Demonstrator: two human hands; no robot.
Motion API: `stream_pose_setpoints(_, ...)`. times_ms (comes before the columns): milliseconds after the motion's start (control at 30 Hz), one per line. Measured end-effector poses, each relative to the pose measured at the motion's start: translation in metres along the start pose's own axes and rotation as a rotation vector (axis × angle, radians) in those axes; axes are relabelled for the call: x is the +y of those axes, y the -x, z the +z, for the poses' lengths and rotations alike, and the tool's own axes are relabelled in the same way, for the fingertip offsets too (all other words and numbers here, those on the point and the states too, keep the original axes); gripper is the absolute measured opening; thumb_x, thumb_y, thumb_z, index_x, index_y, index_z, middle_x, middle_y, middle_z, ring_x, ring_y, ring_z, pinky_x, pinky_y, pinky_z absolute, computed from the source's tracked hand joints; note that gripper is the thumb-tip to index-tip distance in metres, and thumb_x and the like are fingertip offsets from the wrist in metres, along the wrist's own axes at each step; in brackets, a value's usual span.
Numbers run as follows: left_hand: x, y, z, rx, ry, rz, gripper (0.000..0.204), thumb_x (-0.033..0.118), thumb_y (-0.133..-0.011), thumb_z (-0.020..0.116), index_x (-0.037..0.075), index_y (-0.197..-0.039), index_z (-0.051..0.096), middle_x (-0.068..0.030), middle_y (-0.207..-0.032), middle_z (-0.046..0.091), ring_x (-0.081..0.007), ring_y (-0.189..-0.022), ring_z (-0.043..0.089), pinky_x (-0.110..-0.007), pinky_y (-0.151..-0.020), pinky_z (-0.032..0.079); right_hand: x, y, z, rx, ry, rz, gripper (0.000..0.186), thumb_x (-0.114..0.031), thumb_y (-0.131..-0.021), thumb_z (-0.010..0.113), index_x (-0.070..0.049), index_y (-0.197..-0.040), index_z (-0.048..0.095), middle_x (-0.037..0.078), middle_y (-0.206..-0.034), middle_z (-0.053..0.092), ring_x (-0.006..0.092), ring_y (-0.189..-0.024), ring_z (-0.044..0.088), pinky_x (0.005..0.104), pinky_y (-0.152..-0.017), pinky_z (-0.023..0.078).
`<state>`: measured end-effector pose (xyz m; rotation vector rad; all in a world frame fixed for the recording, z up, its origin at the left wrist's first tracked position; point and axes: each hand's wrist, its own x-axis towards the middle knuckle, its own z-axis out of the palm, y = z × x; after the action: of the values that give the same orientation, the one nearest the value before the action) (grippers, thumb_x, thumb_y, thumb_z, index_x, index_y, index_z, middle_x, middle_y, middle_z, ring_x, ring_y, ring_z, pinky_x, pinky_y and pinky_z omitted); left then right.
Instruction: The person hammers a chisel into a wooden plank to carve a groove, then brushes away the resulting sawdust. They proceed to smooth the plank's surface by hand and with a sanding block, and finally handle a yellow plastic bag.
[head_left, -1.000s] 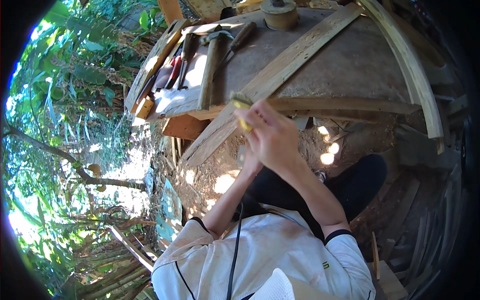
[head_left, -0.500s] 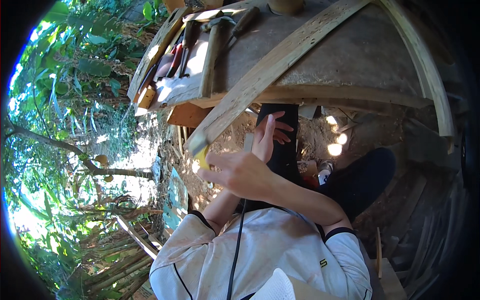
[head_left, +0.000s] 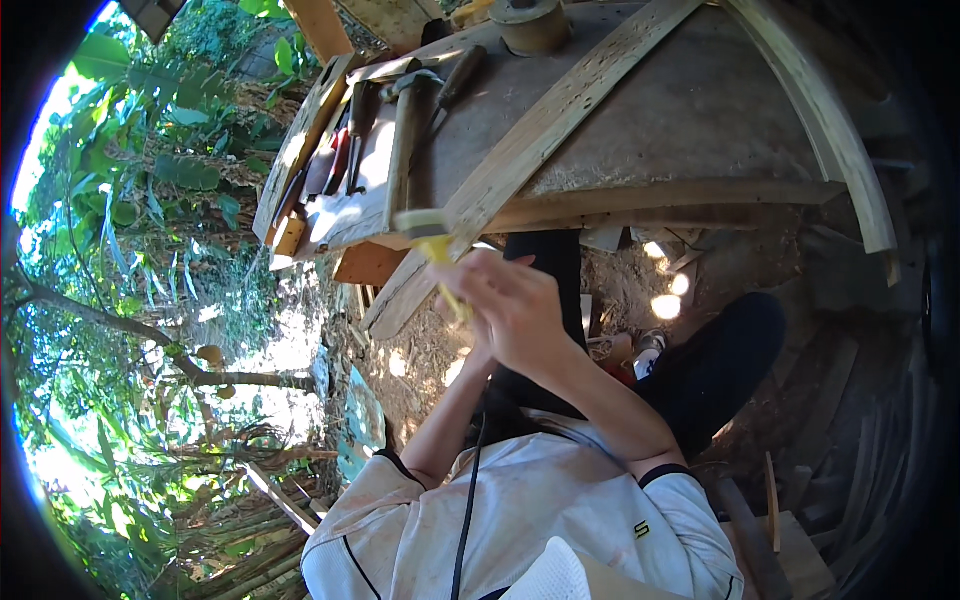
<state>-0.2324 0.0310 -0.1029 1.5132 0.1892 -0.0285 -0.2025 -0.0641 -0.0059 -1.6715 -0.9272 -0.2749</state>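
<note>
Plainly, at the left end of the table [head_left: 680, 140], red-handled pliers [head_left: 341, 155] are laid beside a hammer [head_left: 401, 150], whose handle is pointed toward the person. Just below that handle's end, a flat brush with a yellow handle [head_left: 436, 250] is seen, its head overlapping the left edge of a slanting plank [head_left: 560, 120]. Half a second ago it was held by the plank's free end; it has since been brought back up toward the table's edge, so the brush is judged to be moved along the wood rather than kept at one spot. Whether the wood is touched by the bristles cannot be told.

The bristles are turned away from the person and slightly left; the brush's long axis is run from there back toward the person and a little right, across the plank's own slant. The left hand [head_left: 484, 342], seen spread and apart half a second ago, is now mostly hidden, and its grip cannot be told. The handle is held narrowly in the closed fingers of the right hand [head_left: 520, 310]. At far right, a curved strip of wood [head_left: 830, 110] is projected past the table's edge.
</note>
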Motion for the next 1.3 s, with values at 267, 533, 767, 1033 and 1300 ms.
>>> stream_pose_setpoints(267,-0.001,-0.009,0.001,0.094,0.007,-0.086,0.057,0.048,-0.105,0.042,0.004,-0.139,0.050,-0.0100,-0.099,0.070,-0.0172,-0.089,0.068,-0.030,-0.074,0.052,0.009,0.004,-0.018,-0.156,0.043,-0.073,0.032,-0.016,-0.087,0.067,-0.017,-0.119,0.065,-0.001,-0.092,0.059,0.0188,-0.077,0.067,0.0341,-0.082,0.053)
stream_pose_setpoints(533,0.010,-0.008,0.016,0.083,-0.123,-0.026,0.036,0.015,-0.101,0.059,0.001,-0.132,0.050,-0.0110,-0.105,0.065,-0.0154,-0.092,0.065,-0.028,-0.077,0.052,0.015,-0.003,-0.037,-0.065,0.013,-0.126,0.029,-0.012,-0.085,0.068,-0.015,-0.113,0.066,0.000,-0.089,0.062,0.0182,-0.066,0.065,0.0333,-0.058,0.054)
stream_pose_setpoints(767,-0.032,-0.005,0.000,0.121,-0.215,0.062,0.031,0.009,-0.100,0.058,-0.001,-0.129,0.052,-0.0110,-0.117,0.062,-0.0165,-0.105,0.063,-0.027,-0.084,0.052,0.026,-0.005,-0.045,-0.303,0.155,-0.239,0.038,-0.005,-0.085,0.067,-0.017,-0.121,0.067,-0.002,-0.105,0.068,0.0132,-0.075,0.069,0.0299,-0.063,0.059)
stream_pose_setpoints(1033,0.006,-0.012,-0.002,0.218,0.188,0.170,0.042,0.028,-0.101,0.051,-0.002,-0.131,0.053,-0.0116,-0.118,0.062,-0.0171,-0.098,0.064,-0.029,-0.073,0.052,0.053,-0.017,-0.061,-0.031,0.185,-0.126,0.034,-0.010,-0.085,0.071,-0.015,-0.118,0.069,0.003,-0.104,0.072,0.0163,-0.077,0.071,0.0276,-0.061,0.058)
stream_pose_setpoints(1300,0.028,-0.026,-0.023,0.408,0.401,0.099,0.057,0.052,-0.106,0.039,0.002,-0.125,0.059,-0.0066,-0.104,0.068,-0.0116,-0.083,0.059,-0.029,-0.063,0.045,0.084,-0.034,-0.085,0.140,0.298,0.059,0.037,-0.005,-0.087,0.069,-0.018,-0.122,0.067,0.003,-0.093,0.071,0.0165,-0.067,0.068,0.0292,-0.057,0.056)
